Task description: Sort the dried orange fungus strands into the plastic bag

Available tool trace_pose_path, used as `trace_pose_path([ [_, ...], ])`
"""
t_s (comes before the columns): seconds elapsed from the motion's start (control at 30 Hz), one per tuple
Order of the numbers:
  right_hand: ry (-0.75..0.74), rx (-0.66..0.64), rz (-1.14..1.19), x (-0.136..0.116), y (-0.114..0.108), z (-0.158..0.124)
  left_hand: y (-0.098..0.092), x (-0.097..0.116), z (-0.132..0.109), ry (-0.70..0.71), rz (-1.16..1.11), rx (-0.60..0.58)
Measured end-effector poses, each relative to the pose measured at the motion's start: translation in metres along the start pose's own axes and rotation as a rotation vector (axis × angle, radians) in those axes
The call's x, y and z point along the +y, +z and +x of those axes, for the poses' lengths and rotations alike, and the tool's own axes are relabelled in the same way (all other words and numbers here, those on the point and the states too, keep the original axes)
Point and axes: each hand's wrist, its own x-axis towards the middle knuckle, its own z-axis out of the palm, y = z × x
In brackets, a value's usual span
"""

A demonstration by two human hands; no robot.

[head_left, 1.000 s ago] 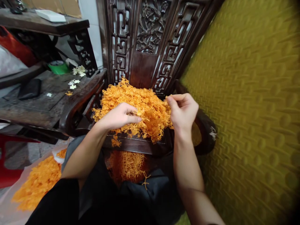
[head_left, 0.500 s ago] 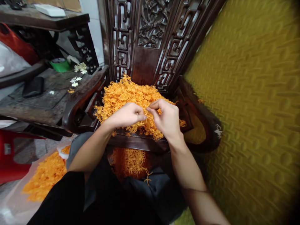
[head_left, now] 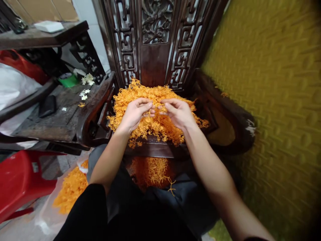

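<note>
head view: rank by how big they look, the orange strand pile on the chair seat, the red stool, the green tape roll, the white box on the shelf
1. orange strand pile
2. red stool, cut off by the frame edge and nearer the camera, so unsure against the pile
3. white box
4. green tape roll, looks about the same as the box

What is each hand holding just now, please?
Left hand: closed, pinching orange strands.
Right hand: closed, pinching the same strands.

Carved dark wooden chair seat (head_left: 155,151): we list one heap of orange strands (head_left: 155,100) on it. Floor, lower left: a clear plastic sheet (head_left: 46,214) bearing a second orange pile (head_left: 70,189).
</note>
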Motion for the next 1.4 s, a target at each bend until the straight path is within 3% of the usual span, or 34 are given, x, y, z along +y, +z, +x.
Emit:
trace_pose_path([
  [0.2,0.034,0.028,-0.032,0.009,0.037,-0.008,0.005,-0.007,-0.004,0.02,-0.011,-0.02],
  [0.3,-0.125,0.014,-0.275,0.008,0.041,-0.016,0.003,-0.01,-0.001,0.013,-0.01,-0.012],
  [0.37,-0.291,0.071,-0.475,0.008,0.04,-0.02,-0.004,-0.008,0.004,0.038,-0.01,0.065],
  [0.43,-0.39,0.172,-0.56,0.008,0.034,-0.02,-0.015,-0.002,0.012,0.096,-0.059,0.216],
  [0.5,-0.353,0.195,-0.462,0.008,0.028,-0.019,-0.026,0.005,0.019,0.153,-0.173,0.358],
  [0.57,-0.227,0.109,-0.3,0.009,0.026,-0.017,-0.031,0.01,0.022,0.132,-0.29,0.401],
  [0.63,-0.124,-0.014,-0.221,0.009,0.029,-0.017,-0.027,0.01,0.021,0.072,-0.348,0.355],
  [0.7,-0.148,-0.083,-0.275,0.007,0.034,-0.019,-0.016,0.007,0.016,0.047,-0.358,0.274],
  [0.9,-0.614,-0.216,-0.919,0.004,0.041,-0.031,0.012,-0.002,0.0,0.05,-0.335,0.17],
  [0.97,-0.694,-0.289,-1.109,0.005,0.038,-0.031,0.015,-0.003,-0.003,0.008,-0.351,0.145],
  [1.13,-0.67,-0.288,-1.307,0.0,0.038,-0.029,0.024,-0.003,-0.009,-0.047,-0.375,0.111],
  [1.27,-0.622,-0.318,-1.357,-0.006,0.041,-0.032,0.029,-0.002,-0.012,-0.097,-0.353,0.117],
  [1.4,-0.615,-0.266,-1.329,-0.006,0.037,-0.031,0.025,-0.004,-0.007,-0.132,-0.217,0.128],
])
